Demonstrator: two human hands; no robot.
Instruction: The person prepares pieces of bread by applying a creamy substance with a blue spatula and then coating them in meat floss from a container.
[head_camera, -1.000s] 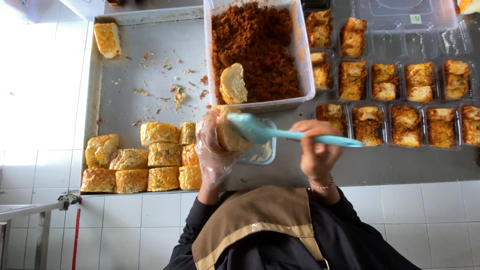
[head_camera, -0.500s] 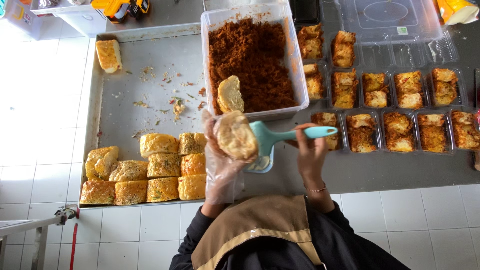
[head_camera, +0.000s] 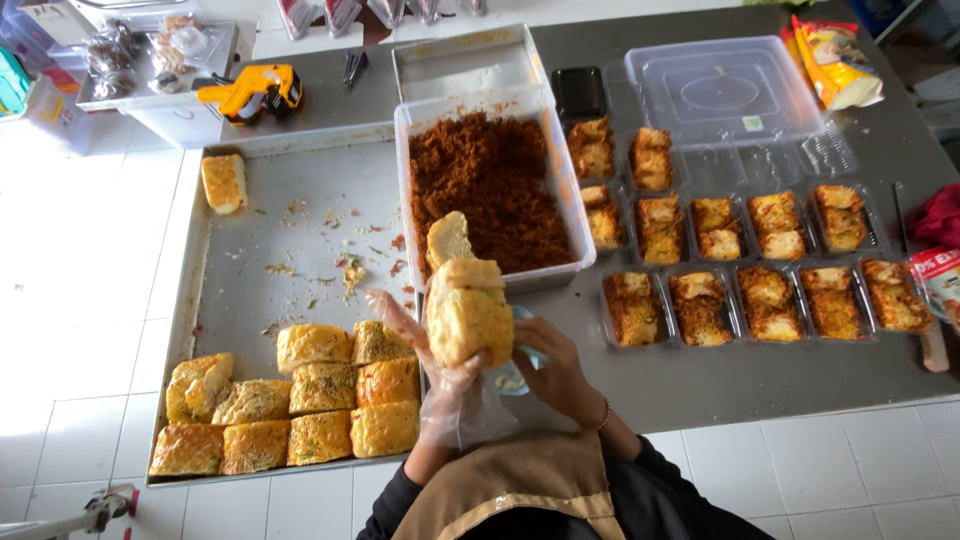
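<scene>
Keep your gloved left hand (head_camera: 440, 365) closed in a steady grip on the bread bun (head_camera: 468, 312) above the tabletop (head_camera: 700, 385) while your right hand (head_camera: 553, 372), curled around something hidden, works behind it.

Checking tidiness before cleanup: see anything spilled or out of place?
Crumbs lie scattered over the bare part of the metal tray, and one bun sits alone in its far corner, apart from the group of buns at the near edge.
</scene>
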